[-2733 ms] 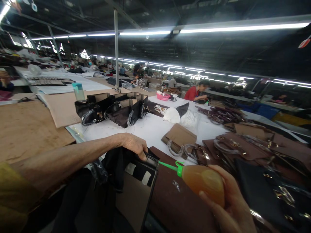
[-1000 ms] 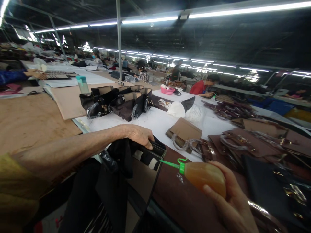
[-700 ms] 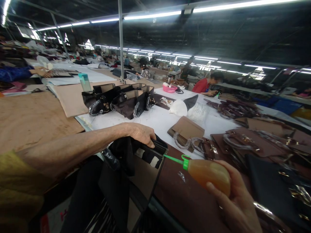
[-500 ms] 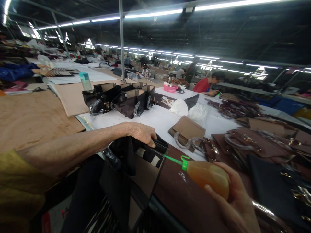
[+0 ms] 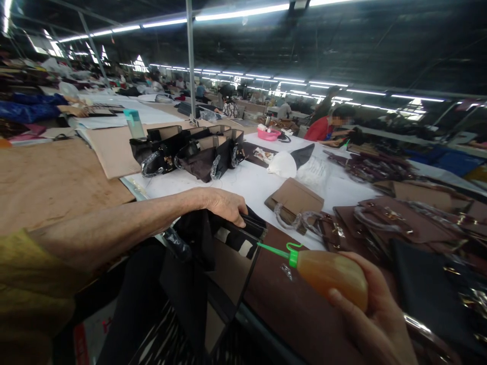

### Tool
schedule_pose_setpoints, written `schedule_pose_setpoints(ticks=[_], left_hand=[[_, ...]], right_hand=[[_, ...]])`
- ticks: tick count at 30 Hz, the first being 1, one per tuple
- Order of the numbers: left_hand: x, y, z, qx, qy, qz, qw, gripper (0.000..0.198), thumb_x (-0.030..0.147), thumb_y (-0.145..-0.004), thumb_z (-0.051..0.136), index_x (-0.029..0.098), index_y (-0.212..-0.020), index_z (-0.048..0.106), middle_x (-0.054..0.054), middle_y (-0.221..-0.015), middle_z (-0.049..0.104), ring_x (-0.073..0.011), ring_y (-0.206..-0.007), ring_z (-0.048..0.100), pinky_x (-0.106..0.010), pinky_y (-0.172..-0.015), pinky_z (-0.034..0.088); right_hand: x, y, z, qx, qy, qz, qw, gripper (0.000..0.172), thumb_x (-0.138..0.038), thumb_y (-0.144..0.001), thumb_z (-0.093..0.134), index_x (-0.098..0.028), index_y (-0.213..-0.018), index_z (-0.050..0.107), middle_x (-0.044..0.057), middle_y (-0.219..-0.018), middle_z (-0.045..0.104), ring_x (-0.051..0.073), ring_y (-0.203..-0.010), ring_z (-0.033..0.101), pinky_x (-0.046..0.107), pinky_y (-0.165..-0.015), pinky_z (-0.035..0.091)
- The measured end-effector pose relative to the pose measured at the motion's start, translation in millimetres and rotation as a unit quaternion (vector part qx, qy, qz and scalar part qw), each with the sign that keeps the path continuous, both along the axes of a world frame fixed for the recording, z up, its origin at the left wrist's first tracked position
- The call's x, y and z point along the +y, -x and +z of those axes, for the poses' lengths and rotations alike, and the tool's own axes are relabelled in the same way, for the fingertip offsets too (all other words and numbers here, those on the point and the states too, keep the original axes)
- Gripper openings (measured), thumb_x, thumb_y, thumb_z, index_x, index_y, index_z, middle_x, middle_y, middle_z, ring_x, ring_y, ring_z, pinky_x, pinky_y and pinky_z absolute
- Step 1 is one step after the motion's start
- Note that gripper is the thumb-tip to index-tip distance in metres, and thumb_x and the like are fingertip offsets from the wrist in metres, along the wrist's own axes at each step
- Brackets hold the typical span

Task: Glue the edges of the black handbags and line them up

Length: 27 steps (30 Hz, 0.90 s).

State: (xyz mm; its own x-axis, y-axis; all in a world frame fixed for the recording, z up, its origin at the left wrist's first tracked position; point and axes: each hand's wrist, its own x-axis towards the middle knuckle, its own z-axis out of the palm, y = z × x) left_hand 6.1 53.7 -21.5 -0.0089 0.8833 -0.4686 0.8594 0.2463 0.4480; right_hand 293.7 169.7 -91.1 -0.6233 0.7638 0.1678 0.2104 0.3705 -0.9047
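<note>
My left hand point(image 5: 225, 204) grips the top edge of an open black bag point(image 5: 213, 253) that hangs over the table's near edge. My right hand point(image 5: 375, 324) is wrapped round an orange squeeze bottle point(image 5: 331, 271) with a green nozzle. The nozzle tip sits at the bag's right rim, just beside my left fingers. A flat brown leather piece point(image 5: 281, 299) lies under the bottle.
Finished dark bags point(image 5: 190, 149) stand in a row at the back of the white table point(image 5: 247, 187). Brown bags with wrapped handles point(image 5: 380, 223) are piled on the right. A tan pouch point(image 5: 294, 197) lies mid-table. Other people work at benches behind.
The view has drifted up and right a little. Both hands keep their hold; the nozzle stays at the bag's rim, shifted slightly along it.
</note>
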Motion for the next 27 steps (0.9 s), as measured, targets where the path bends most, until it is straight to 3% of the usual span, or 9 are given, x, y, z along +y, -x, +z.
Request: schedule_pose_setpoints(ticks=[6, 10, 13, 19, 27], left_hand=[[0.2, 0.5, -2.2, 0.006, 0.003, 0.005, 1.0, 0.027, 0.032, -0.074, 0.05, 0.014, -0.088, 0.066, -0.001, -0.074, 0.065, -0.0134, -0.063, 0.055, -0.019, -0.052, 0.039], [0.3, 1.2, -3.3, 0.011, 0.002, 0.0, 1.0, 0.028, 0.032, -0.074, 0.05, 0.014, -0.089, 0.065, -0.002, -0.077, 0.066, -0.0142, -0.065, 0.056, -0.02, -0.053, 0.039], [0.9, 2.3, -4.6, 0.005, 0.003, -0.005, 1.0, 0.028, 0.031, -0.074, 0.05, 0.014, -0.091, 0.065, -0.003, -0.08, 0.066, -0.0143, -0.067, 0.056, -0.02, -0.055, 0.04], [1.8, 2.7, -7.0, 0.013, -0.016, 0.006, 1.0, 0.025, 0.03, -0.073, 0.052, 0.014, -0.086, 0.066, -0.002, -0.075, 0.066, -0.013, -0.063, 0.055, -0.019, -0.053, 0.039], [0.7, 1.5, -5.2, 0.021, -0.009, -0.001, 1.0, 0.026, 0.03, -0.074, 0.051, 0.014, -0.087, 0.066, -0.001, -0.073, 0.065, -0.0118, -0.061, 0.053, -0.018, -0.052, 0.037]], right_hand=[[4.6, -6.7, -10.0, -0.003, -0.032, 0.022, 0.999, 0.056, -0.044, -0.066, 0.07, -0.03, -0.116, 0.048, 0.001, -0.112, 0.056, 0.024, -0.095, 0.057, 0.024, -0.076, 0.049], [1.8, -8.5, -15.4, -0.019, -0.018, 0.009, 1.0, 0.06, -0.048, -0.063, 0.071, -0.031, -0.116, 0.048, 0.002, -0.117, 0.054, 0.028, -0.102, 0.054, 0.033, -0.089, 0.044], [-0.8, -9.2, -17.0, -0.035, -0.022, 0.005, 0.999, 0.06, -0.05, -0.06, 0.071, -0.029, -0.112, 0.051, 0.004, -0.114, 0.056, 0.029, -0.099, 0.056, 0.036, -0.089, 0.044], [-4.0, -16.5, -28.3, -0.039, -0.047, 0.043, 0.997, 0.058, -0.046, -0.065, 0.071, -0.032, -0.116, 0.048, -0.002, -0.116, 0.056, 0.022, -0.102, 0.055, 0.021, -0.081, 0.045], [-9.9, -24.9, -36.1, -0.075, -0.057, 0.072, 0.993, 0.055, -0.045, -0.07, 0.068, -0.031, -0.119, 0.048, -0.001, -0.116, 0.058, 0.021, -0.099, 0.058, 0.019, -0.08, 0.047]])
